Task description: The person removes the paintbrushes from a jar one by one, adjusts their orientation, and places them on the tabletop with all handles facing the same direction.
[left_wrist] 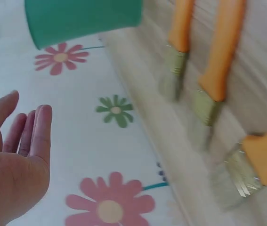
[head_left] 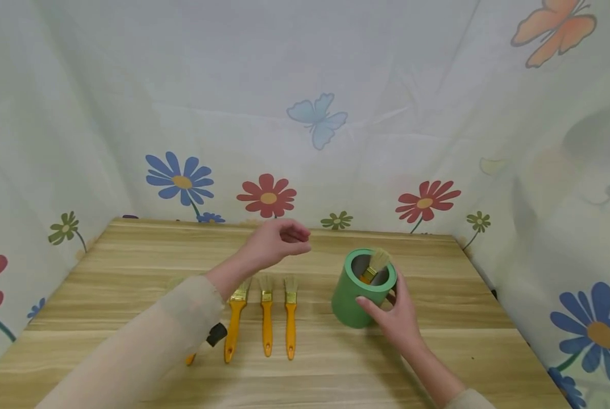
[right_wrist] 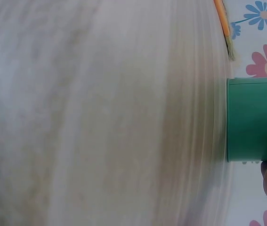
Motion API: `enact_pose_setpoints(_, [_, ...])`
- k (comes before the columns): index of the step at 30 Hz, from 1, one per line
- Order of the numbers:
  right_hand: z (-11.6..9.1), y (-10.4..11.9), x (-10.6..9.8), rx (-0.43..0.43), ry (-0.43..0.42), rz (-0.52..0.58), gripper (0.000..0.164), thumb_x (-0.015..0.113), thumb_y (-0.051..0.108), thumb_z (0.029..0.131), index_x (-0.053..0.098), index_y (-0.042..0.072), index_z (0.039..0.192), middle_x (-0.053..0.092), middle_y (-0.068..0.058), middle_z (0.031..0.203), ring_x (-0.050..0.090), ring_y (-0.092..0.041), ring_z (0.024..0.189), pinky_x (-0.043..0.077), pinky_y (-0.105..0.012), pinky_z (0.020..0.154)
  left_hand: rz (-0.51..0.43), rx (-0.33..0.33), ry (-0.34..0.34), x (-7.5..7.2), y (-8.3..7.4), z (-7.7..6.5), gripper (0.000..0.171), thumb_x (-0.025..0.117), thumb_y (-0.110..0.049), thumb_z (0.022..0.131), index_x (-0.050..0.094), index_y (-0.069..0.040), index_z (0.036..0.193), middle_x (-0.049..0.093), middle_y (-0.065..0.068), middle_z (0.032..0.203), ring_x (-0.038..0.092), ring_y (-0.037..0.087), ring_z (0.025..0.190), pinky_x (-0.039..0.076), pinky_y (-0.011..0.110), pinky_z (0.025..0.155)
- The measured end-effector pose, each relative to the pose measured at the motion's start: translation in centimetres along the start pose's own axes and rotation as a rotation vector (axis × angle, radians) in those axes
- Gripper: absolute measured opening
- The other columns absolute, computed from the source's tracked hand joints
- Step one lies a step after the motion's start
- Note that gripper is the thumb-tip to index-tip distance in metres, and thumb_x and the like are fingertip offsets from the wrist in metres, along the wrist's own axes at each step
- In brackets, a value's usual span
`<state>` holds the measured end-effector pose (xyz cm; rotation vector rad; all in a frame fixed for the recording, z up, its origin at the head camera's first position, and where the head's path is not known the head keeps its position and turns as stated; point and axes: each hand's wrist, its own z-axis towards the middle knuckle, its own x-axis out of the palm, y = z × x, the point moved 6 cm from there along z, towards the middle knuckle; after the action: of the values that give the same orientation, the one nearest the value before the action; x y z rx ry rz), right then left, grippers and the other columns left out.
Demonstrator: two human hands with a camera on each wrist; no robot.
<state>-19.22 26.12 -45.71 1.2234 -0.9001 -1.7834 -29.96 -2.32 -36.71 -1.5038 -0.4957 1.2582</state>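
A green can stands on the table with its mouth up, and a paintbrush leans inside it, bristles up. My right hand holds the can from its right side, thumb on the near wall; the other fingers are mostly hidden behind it. Left of the can, my left hand hovers above the far part of the table with nothing in its loosely bent fingers. Three paintbrushes with orange handles, a wide one, a narrower one and another, lie side by side, bristles away from me.
Another orange handle end pokes out from under the left sleeve, which covers the rest. A small black object shows at that sleeve. Behind the wooden table hangs a white cloth printed with flowers and butterflies.
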Motion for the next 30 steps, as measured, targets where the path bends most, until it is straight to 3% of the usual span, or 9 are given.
enact_pose_setpoints(7, [0.0,-0.1,0.0,0.006,0.005,-0.008,0.099,0.089,0.023,0.090,0.029,0.021,0.168,0.047,-0.010,0.158,0.046,-0.033,0.146,0.043,-0.061,0.116,0.020,0.091,0.049,1.1,-2.8,1.1,0.045,0.087,-0.021,0.093,0.072,-0.011,0.134,0.075,0.003,0.126,0.072,0.021,0.117,0.059,0.041,0.102])
enact_pose_setpoints(16, [0.0,-0.2,-0.1,0.011,0.006,-0.013,0.099,0.089,0.024,0.090,0.029,0.020,0.168,0.047,-0.009,0.158,0.046,-0.034,0.146,0.043,-0.063,0.116,0.032,0.190,0.113,3.7,-4.9,2.8,0.057,0.088,-0.017,0.092,0.066,-0.006,0.143,0.069,0.009,0.140,0.065,0.029,0.132,0.056,0.035,0.107])
enact_pose_setpoints(30, [0.0,0.0,0.0,0.003,0.001,-0.009,0.098,0.089,0.022,0.090,0.029,0.018,0.167,0.048,-0.012,0.158,0.048,-0.035,0.144,0.043,-0.062,0.116,0.082,0.170,0.164,8.0,-6.2,4.2,0.056,0.087,-0.018,0.093,0.066,-0.008,0.143,0.070,0.008,0.140,0.068,0.025,0.128,0.057,0.031,0.105])
